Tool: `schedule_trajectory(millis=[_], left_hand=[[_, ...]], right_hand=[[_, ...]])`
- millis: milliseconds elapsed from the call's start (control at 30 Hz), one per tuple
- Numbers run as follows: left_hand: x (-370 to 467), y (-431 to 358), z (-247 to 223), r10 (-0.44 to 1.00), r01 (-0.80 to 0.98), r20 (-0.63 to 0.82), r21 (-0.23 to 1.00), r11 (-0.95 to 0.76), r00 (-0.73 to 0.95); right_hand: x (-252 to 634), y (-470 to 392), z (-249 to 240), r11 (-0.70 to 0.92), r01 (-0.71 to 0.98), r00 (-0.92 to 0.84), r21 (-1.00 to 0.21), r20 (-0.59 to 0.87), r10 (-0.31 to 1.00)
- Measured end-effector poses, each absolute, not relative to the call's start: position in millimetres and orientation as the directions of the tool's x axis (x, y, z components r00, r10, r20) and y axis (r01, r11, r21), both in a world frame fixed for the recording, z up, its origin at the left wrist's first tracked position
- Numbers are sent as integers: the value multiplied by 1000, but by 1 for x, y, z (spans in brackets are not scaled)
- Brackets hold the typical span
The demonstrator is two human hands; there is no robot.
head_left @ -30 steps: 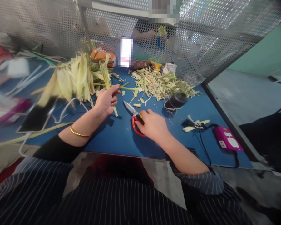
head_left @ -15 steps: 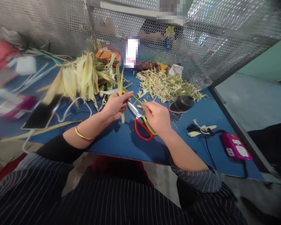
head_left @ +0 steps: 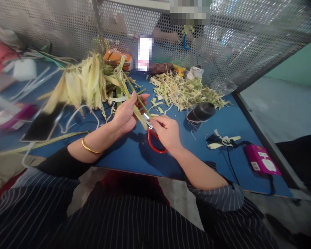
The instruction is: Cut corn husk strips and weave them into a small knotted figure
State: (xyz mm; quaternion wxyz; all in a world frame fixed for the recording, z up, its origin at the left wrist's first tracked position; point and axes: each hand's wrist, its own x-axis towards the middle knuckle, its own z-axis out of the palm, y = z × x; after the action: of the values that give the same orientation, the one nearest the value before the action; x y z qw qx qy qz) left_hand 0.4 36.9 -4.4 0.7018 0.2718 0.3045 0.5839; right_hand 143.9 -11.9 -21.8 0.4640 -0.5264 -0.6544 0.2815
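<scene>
My left hand [head_left: 126, 116] has its thumb pressed over several pale-green corn husk strips [head_left: 139, 115], while its other fingers stretch partly out behind them. Between the thumb and fingers of my right hand [head_left: 168, 133] is the lower end of a thin green husk strip [head_left: 145, 109], which slants up across the left hand. Scissors with a red handle [head_left: 157, 149] lie on the blue table under both hands, partly covered by the right one. Left of the hands sits a heap of whole corn husks [head_left: 84, 81].
Shredded husk scraps [head_left: 182, 90] are piled at the back right, near a black thread cone [head_left: 203, 111]. A bright phone [head_left: 144, 53] stands against the mesh panel. A dark phone [head_left: 41, 126] with a white cable lies left; a purple power strip [head_left: 263, 159] sits right.
The husk strips in my left hand have tilted from nearly upright to a slant, and its fingers have opened out somewhat. My right hand has moved slightly left, covering the scissors' yellow handle.
</scene>
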Motion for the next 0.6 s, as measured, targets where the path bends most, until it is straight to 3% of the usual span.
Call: schedule_trajectory(millis=[267,467,600], left_hand=[[5,32,6,979,-628,-146,751,203,143],[3,32,6,980,-606,-149,771,196,128],[0,33,8,977,-591,-163,779,212,135]], right_hand=[[143,-10,-23,28,172,-179,-985,-4,984],[138,-11,-24,-202,3,-281,-979,-195,940],[139,-10,-26,-280,-88,-342,-956,-235,910]])
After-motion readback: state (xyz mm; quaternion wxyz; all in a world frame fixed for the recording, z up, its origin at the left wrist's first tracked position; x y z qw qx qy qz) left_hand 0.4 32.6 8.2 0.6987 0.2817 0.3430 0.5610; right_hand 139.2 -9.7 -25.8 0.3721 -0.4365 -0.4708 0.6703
